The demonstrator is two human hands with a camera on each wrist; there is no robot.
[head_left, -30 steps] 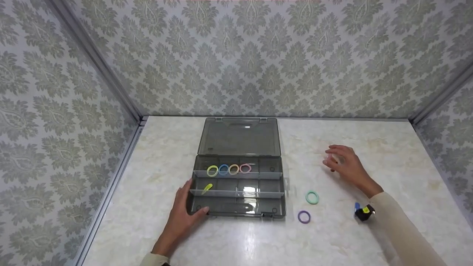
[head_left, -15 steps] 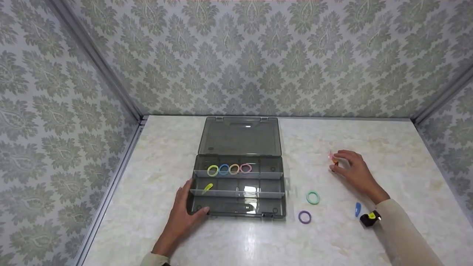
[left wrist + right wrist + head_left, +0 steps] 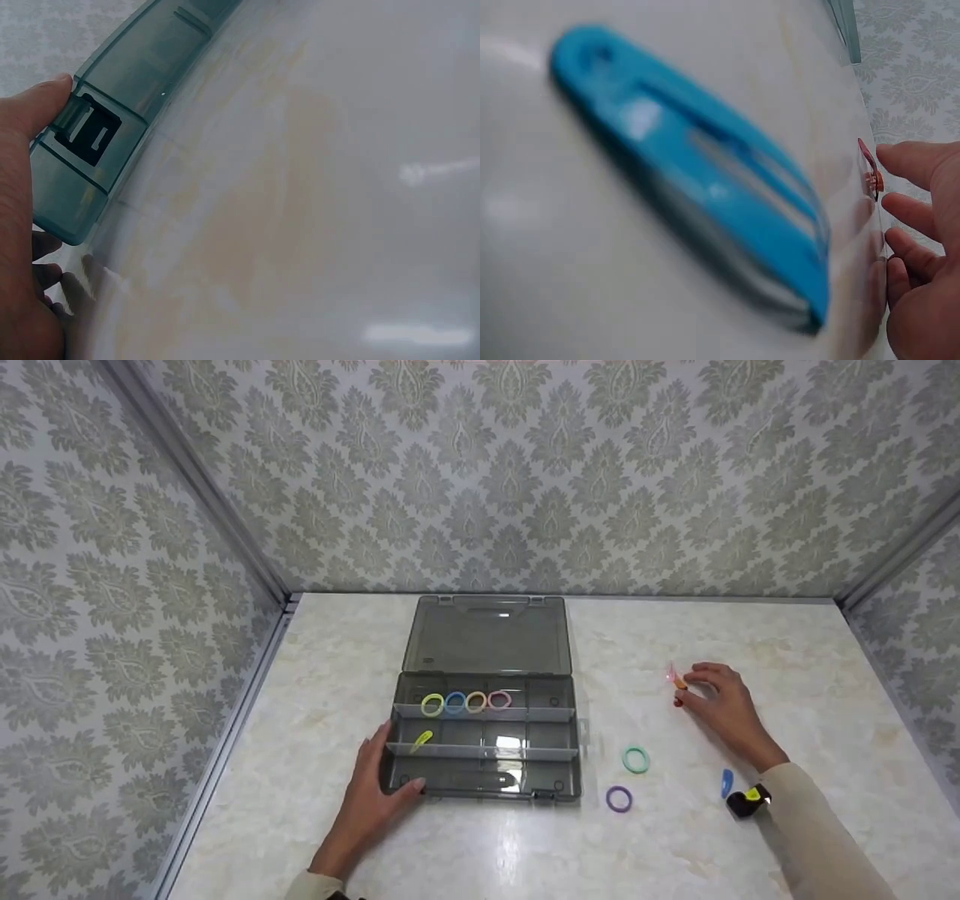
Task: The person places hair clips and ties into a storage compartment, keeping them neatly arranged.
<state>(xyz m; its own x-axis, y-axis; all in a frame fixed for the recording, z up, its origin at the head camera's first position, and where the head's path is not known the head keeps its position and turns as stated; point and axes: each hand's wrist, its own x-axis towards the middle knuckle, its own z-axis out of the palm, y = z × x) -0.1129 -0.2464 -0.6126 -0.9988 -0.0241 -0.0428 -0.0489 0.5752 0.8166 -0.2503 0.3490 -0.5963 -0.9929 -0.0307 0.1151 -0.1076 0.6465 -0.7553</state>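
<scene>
My left hand (image 3: 367, 791) holds the grey see-through compartment box (image 3: 480, 778) at its front left corner, thumb on the front edge and fingers along the side. In the left wrist view the thumb lies by the box's dark latch (image 3: 90, 129). The right hand (image 3: 727, 709) reaches over small hair clips in pink (image 3: 670, 675), orange (image 3: 681, 682) and red (image 3: 678, 702). In the right wrist view its thumb and index fingertips stand apart on either side of the orange clip (image 3: 876, 181). A blue snap hair clip (image 3: 727, 783) lies under the right wrist.
Several coloured hair ties (image 3: 455, 703) stand in the box's back compartment, and a yellow hair clip (image 3: 422, 741) rests in the middle one. The lid (image 3: 487, 637) is folded back. Green (image 3: 636, 760) and purple (image 3: 619, 799) hair ties lie right of the box. Patterned walls (image 3: 480, 510) enclose the table.
My right hand has moved slightly right and down, so the clips show beside its fingertips and the blue clip is uncovered. The left hand and box stay where they were.
</scene>
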